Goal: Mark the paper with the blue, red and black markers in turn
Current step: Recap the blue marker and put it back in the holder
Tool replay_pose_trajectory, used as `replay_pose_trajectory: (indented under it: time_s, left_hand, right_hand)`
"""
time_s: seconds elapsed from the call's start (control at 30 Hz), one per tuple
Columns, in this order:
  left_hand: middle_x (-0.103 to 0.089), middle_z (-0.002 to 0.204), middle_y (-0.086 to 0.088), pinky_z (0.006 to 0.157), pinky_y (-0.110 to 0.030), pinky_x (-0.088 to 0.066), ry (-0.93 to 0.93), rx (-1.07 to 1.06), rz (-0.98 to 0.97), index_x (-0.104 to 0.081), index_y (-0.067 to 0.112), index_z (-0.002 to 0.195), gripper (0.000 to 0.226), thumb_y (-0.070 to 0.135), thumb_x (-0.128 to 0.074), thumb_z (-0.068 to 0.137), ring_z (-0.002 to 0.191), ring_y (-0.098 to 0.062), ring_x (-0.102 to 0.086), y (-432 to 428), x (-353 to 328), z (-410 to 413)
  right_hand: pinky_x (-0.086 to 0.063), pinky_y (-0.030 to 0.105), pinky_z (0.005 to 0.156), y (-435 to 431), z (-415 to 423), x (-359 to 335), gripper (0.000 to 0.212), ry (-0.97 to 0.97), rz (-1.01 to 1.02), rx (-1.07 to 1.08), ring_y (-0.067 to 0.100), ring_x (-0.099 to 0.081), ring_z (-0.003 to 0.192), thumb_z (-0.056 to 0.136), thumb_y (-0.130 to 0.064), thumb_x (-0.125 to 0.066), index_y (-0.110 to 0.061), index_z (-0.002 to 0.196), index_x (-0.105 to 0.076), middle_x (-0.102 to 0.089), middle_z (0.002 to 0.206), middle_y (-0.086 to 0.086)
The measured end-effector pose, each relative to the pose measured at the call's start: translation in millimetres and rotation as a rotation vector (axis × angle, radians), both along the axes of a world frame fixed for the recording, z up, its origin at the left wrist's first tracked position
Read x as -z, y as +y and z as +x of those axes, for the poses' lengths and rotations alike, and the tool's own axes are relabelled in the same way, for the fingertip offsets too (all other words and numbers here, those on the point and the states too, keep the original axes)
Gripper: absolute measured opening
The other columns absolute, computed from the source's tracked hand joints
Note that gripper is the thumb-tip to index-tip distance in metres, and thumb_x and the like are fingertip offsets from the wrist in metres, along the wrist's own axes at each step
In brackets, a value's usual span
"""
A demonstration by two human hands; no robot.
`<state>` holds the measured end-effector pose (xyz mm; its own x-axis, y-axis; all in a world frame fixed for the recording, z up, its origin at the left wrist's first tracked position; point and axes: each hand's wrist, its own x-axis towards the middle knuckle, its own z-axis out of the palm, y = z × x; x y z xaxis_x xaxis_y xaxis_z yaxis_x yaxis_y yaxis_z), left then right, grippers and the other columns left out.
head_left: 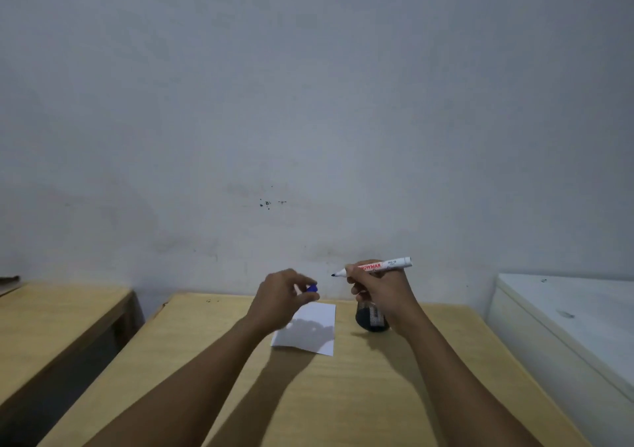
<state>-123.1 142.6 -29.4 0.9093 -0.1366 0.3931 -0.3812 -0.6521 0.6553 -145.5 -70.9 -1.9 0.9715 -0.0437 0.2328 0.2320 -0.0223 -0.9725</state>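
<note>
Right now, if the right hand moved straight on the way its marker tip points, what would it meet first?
The right hand holds the marker with its tip pointing left. First in that line is probably the left hand, which pinches the blue cap. The tip sits slightly higher, and depth is unclear, so it might pass above the fingers.

**Colours on the desk**

The marker [380,267] at centre right is white with red lettering and a dark tip. The cap [312,288] is blue. The paper [310,330] is plain white. The table [343,395] is pale yellow wood. The wall [308,103] is grey-white with dark specks. The holder [370,318] is black.
</note>
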Motion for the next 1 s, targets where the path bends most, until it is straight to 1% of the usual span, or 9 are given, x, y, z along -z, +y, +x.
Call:
replay_pose_trajectory:
  time_s: [0.1,0.23,0.4,0.53,0.67,0.77,0.87,0.93,1.0]
  left_hand:
    - [-0.068,0.09,0.01,0.075,-0.038,-0.054,-0.094,0.046,-0.022,-0.078,0.025,0.1,0.02,0.029,-0.08,0.08,0.078,-0.015,-0.063,-5,-30,-15]
    - [-0.069,0.093,0.01,0.073,-0.037,-0.052,-0.157,0.092,0.025,-0.078,0.028,0.098,0.019,0.032,-0.08,0.08,0.081,-0.014,-0.062,-11,-55,-31]
    - [-0.073,0.093,0.011,0.074,-0.037,-0.053,-0.201,0.062,0.073,-0.079,0.028,0.098,0.019,0.035,-0.079,0.081,0.081,-0.013,-0.063,-19,-71,-43]
    - [-0.077,0.094,0.009,0.076,-0.036,-0.052,-0.234,0.039,0.154,-0.079,0.03,0.098,0.02,0.039,-0.078,0.081,0.076,-0.011,-0.062,-24,-80,-46]
    - [-0.077,0.094,0.006,0.076,-0.036,-0.05,-0.288,0.055,0.171,-0.079,0.028,0.097,0.02,0.04,-0.079,0.08,0.077,-0.01,-0.059,-32,-87,-49]
    - [-0.077,0.088,-0.002,0.073,-0.033,-0.047,-0.389,0.069,0.183,-0.08,0.02,0.092,0.02,0.034,-0.082,0.078,0.076,-0.015,-0.06,-42,-92,-53]
    - [-0.072,0.081,0.003,0.08,-0.038,-0.039,-0.523,-0.024,0.201,-0.078,0.022,0.087,0.015,0.034,-0.081,0.078,0.083,-0.018,-0.062,-52,-95,-51]
    - [-0.07,0.081,0.003,0.081,-0.037,-0.032,-0.568,-0.06,0.218,-0.076,0.021,0.088,0.013,0.033,-0.078,0.081,0.085,-0.018,-0.058,-59,-94,-49]
    - [-0.068,0.082,0.003,0.078,-0.036,-0.03,-0.599,-0.064,0.244,-0.076,0.021,0.089,0.013,0.033,-0.076,0.083,0.084,-0.019,-0.057,-66,-93,-45]
  right_hand:
    - [-0.052,0.03,0.058,1,-7,-13,0.017,-0.031,0.003,-0.01,0.02,-0.064,0.065,0.089,-0.019,-0.079,-0.003,0.092,-0.077,-0.073,0.078,0.009]
    - [-0.052,0.028,0.058,2,-19,-28,0.018,-0.062,-0.018,-0.017,0.018,-0.064,0.064,0.089,-0.02,-0.078,-0.003,0.093,-0.077,-0.074,0.078,0.007]
    - [-0.049,0.033,0.061,-3,-33,-40,0.02,-0.102,-0.008,-0.025,0.018,-0.061,0.059,0.089,-0.017,-0.078,0.002,0.094,-0.076,-0.072,0.076,0.008]
    - [-0.049,0.029,0.059,-8,-40,-46,0.015,-0.122,-0.003,-0.002,0.015,-0.062,0.059,0.088,-0.017,-0.078,-0.003,0.09,-0.076,-0.073,0.075,0.006]
    - [-0.049,0.028,0.058,-10,-43,-51,0.017,-0.122,-0.078,-0.035,0.015,-0.062,0.06,0.088,-0.018,-0.078,-0.002,0.091,-0.076,-0.073,0.076,0.007]
    - [-0.046,0.029,0.058,-7,-43,-52,0.02,-0.133,-0.085,0.002,0.015,-0.059,0.06,0.087,-0.025,-0.079,-0.006,0.082,-0.077,-0.069,0.068,0.004]
    - [-0.041,0.03,0.057,-3,-40,-54,0.025,-0.132,-0.015,0.082,0.013,-0.048,0.055,0.087,-0.031,-0.079,-0.01,0.074,-0.077,-0.057,0.056,-0.003]
    - [-0.039,0.029,0.056,-4,-37,-56,0.029,-0.089,0.023,0.092,0.013,-0.044,0.053,0.089,-0.035,-0.076,-0.007,0.08,-0.078,-0.053,0.055,-0.004]
    - [-0.039,0.028,0.055,-8,-37,-57,0.034,0.004,0.077,0.092,0.014,-0.048,0.057,0.09,-0.04,-0.075,-0.007,0.091,-0.077,-0.056,0.065,0.0]
